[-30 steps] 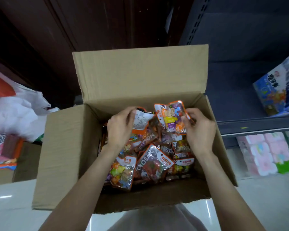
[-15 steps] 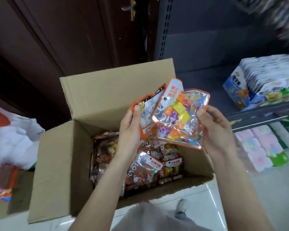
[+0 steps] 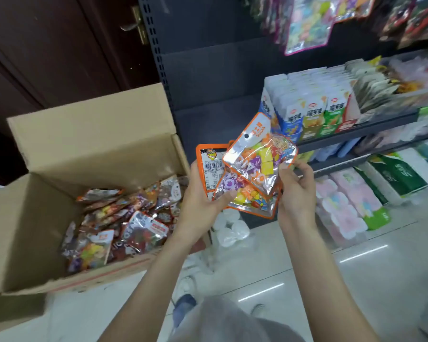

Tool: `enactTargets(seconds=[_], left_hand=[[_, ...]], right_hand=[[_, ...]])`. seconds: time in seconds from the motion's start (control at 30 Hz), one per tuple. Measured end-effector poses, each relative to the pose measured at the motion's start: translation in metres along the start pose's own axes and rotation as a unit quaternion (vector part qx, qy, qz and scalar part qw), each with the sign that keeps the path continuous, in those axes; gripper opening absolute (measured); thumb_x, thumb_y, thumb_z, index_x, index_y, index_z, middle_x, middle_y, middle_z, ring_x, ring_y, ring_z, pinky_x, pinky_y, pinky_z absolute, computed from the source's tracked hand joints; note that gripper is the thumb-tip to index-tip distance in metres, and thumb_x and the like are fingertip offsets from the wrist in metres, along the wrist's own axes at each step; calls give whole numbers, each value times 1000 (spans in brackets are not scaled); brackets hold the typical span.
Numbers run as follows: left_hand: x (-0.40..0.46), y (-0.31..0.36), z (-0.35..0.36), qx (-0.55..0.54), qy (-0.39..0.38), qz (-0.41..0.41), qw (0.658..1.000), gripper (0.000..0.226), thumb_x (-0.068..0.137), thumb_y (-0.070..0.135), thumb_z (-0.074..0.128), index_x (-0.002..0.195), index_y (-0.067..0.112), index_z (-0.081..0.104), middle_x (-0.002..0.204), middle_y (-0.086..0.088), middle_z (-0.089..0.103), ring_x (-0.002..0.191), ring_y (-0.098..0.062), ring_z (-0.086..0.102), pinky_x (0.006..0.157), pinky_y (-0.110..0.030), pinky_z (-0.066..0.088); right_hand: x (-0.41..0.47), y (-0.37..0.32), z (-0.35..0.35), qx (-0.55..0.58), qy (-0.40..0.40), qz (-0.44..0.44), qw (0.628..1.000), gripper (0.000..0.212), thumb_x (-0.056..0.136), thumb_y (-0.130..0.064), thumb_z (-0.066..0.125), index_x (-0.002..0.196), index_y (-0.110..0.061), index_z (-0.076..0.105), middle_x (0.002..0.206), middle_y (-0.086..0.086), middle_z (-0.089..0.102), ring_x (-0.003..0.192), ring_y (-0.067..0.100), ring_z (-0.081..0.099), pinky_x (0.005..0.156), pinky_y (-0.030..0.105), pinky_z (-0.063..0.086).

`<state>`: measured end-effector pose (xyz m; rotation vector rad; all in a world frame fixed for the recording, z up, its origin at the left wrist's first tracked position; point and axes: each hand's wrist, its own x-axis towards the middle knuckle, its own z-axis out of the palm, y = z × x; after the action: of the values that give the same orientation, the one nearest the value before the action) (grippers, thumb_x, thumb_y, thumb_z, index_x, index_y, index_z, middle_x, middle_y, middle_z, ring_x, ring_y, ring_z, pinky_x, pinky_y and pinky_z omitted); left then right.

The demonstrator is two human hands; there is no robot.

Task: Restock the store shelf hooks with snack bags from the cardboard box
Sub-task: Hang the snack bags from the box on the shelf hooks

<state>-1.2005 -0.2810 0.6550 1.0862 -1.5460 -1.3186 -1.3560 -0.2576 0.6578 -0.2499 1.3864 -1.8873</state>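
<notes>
Both hands up: left hand point(image 3: 203, 201) and right hand point(image 3: 294, 191) grip the snack bags point(image 3: 255, 169), fingers curled round, beside the cardboard box point(image 3: 89, 144).

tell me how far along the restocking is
Early on. Some bags already hang at the top of the shelf. In hand: left hand and right hand hold a few snack bags lifted clear. Left: the cardboard box still holds many.
</notes>
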Motion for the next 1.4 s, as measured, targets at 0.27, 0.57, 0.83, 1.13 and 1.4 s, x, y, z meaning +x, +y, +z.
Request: enactTargets(seconds=[0.27, 0.57, 0.83, 1.13, 1.4], left_hand=[[-7, 25, 92, 17, 94, 25, 995, 32, 86, 21, 72, 111, 33, 57, 102, 14, 69, 98, -3, 65, 84, -23, 50], [61, 64, 146, 164, 113, 119, 973, 29, 84, 26, 73, 103, 42, 59, 89, 22, 68, 79, 5, 64, 69, -17, 50], [145, 86, 204, 193, 36, 216, 956, 50, 93, 22, 62, 127, 55, 45, 80, 7, 68, 58, -14, 62, 56, -32, 53], [220, 127, 234, 225, 42, 271, 935, 46, 91, 12, 65, 130, 34, 57, 101, 13, 70, 93, 19, 57, 75, -5, 43], [268, 153, 271, 253, 59, 242, 935, 45, 93, 19, 62, 129, 45, 51, 82, -5, 73, 53, -17, 54, 51, -24, 41]], right_hand=[[41, -61, -99, -42, 21, -64, 997, 17, 96, -4, 54, 92, -20, 47, 59, -16, 63, 65, 1, 59, 67, 22, 50], [99, -119, -113, 21, -46, -141, 989, 49, 92, 2, 58, 128, -26, 40, 97, 0, 67, 85, 12, 65, 72, 30, 56], [181, -151, -97, -18, -88, -177, 980, 56, 80, -1, 69, 125, -26, 45, 109, -6, 66, 95, 14, 66, 75, 32, 56], [264, -213, -88, -134, -132, -292, 938, 43, 74, -22, 78, 107, -17, 51, 101, 0, 63, 93, 7, 63, 82, 24, 49], [341, -255, -67, -346, -220, -397, 821, 57, 85, -52, 59, 139, -44, 42, 128, -3, 46, 117, -6, 41, 97, 3, 28]])
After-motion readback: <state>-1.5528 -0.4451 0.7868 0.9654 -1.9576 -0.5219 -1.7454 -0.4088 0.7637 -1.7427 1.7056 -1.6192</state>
